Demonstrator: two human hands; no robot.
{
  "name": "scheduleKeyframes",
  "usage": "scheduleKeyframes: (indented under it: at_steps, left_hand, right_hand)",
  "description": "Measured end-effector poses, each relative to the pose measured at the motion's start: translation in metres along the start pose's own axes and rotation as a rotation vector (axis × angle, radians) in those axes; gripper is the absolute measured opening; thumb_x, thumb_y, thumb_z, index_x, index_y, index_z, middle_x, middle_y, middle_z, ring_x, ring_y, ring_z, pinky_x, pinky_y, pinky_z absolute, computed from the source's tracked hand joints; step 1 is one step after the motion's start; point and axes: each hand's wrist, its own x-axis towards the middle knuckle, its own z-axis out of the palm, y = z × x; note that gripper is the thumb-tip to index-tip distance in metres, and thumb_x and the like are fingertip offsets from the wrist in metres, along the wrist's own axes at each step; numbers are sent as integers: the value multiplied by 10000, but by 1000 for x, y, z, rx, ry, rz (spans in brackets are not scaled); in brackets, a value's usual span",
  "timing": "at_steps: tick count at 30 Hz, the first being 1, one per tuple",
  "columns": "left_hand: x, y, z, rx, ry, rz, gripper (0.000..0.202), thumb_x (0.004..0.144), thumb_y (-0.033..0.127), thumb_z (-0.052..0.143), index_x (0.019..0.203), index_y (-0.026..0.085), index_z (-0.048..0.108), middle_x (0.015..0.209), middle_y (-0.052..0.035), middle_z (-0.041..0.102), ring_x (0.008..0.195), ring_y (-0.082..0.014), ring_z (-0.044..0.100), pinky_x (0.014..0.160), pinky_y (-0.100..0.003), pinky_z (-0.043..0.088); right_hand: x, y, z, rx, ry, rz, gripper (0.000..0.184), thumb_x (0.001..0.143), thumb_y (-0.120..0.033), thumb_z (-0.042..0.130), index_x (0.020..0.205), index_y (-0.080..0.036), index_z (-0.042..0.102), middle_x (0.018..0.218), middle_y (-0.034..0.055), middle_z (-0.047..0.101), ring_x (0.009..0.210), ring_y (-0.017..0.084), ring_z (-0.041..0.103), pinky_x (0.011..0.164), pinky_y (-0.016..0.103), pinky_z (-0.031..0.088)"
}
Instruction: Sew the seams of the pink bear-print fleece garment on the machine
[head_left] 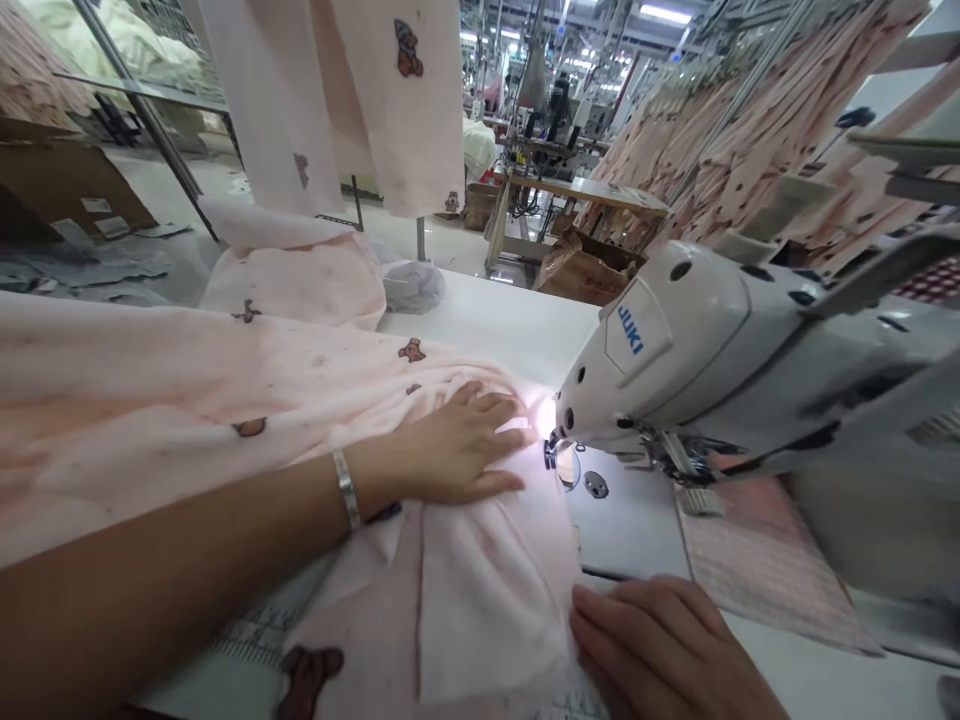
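Pink fabric printed with brown bears lies spread over the white sewing table, its edge running under the presser foot of a JUKI sewing machine. My left hand, a metal band at its wrist, rests flat on the cloth just left of the needle area, fingers spread. Lower right, my right hand has its fingertips pressed together at the fabric's right edge, pinching it. A bright lamp lights the spot by the needle.
A pink checked cloth lies beneath the machine arm. Printed pink panels hang beyond the table. Hanging pink garments line the right, and cardboard boxes stand on the floor. Rulers mark the table's near side.
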Motion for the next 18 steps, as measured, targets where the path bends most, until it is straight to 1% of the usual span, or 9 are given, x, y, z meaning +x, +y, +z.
scheduleKeyframes:
  at_steps: [4, 7, 10, 13, 14, 15, 16, 17, 18]
  left_hand:
    - [20, -35, -2, 36, 20, 95, 480, 898, 480, 394, 1266, 176, 444, 1289, -106, 461, 1223, -250, 350, 1045, -404, 190]
    - [34, -56, -5, 80, -1, 113, 473, 903, 450, 399, 1270, 155, 441, 1310, -105, 448, 1212, -242, 371, 1039, -374, 200]
    - [47, -77, -9, 120, -33, 103, 467, 908, 434, 395, 1285, 162, 434, 1328, -100, 436, 1215, -240, 375, 1028, -359, 212]
    - [58, -95, -11, 150, -78, 41, 475, 907, 439, 393, 1300, 174, 425, 1352, -91, 418, 1222, -236, 374, 1032, -351, 208]
    - [60, -96, -11, 156, -89, 10, 477, 906, 443, 396, 1303, 180, 423, 1360, -84, 411, 1224, -233, 373, 1035, -352, 206]
    - [59, -93, -11, 163, -90, -33, 478, 905, 445, 397, 1308, 188, 419, 1370, -75, 402, 1227, -232, 370, 1038, -358, 205]
    - [56, -85, -10, 170, -81, -87, 483, 908, 448, 390, 1316, 190, 408, 1380, -75, 390, 1233, -236, 362, 1036, -375, 212]
    - [50, -71, -9, 179, -63, -146, 492, 912, 447, 378, 1322, 175, 396, 1386, -92, 380, 1239, -252, 352, 1028, -405, 223]
    - [41, -53, -8, 192, -37, -211, 502, 916, 439, 367, 1321, 144, 392, 1383, -126, 374, 1241, -278, 344, 1011, -448, 237]
  right_hand:
    - [21, 15, 15, 94, 95, 90, 197, 870, -140, 464, 938, -180, 644, 928, 37, 670, 777, 161, 552, 696, 319, 391]
    - [33, 28, 25, 104, 38, 139, 179, 847, -124, 488, 941, -173, 631, 863, 51, 624, 764, 159, 526, 655, 295, 393]
    - [38, 41, 34, 30, 11, 150, 168, 861, -162, 483, 963, -177, 616, 830, 56, 588, 774, 171, 527, 631, 286, 409]
    - [36, 51, 43, -21, 31, 134, 220, 861, -190, 495, 1057, -173, 593, 869, 69, 590, 834, 192, 549, 662, 299, 439]
    - [35, 52, 45, -24, 33, 134, 244, 863, -189, 490, 1089, -169, 581, 879, 72, 591, 831, 191, 556, 668, 303, 446]
    - [35, 52, 44, -20, 32, 141, 254, 867, -193, 483, 1103, -166, 572, 883, 73, 592, 812, 185, 562, 668, 304, 452]
    - [35, 50, 42, -5, 26, 158, 237, 873, -201, 474, 1086, -170, 575, 885, 71, 592, 786, 178, 565, 663, 304, 456]
    - [35, 47, 39, 32, 8, 175, 205, 882, -207, 462, 1046, -180, 582, 882, 66, 590, 765, 168, 567, 659, 300, 459]
    - [35, 43, 33, 88, -10, 191, 168, 890, -211, 449, 984, -190, 586, 864, 57, 585, 746, 159, 565, 647, 291, 460]
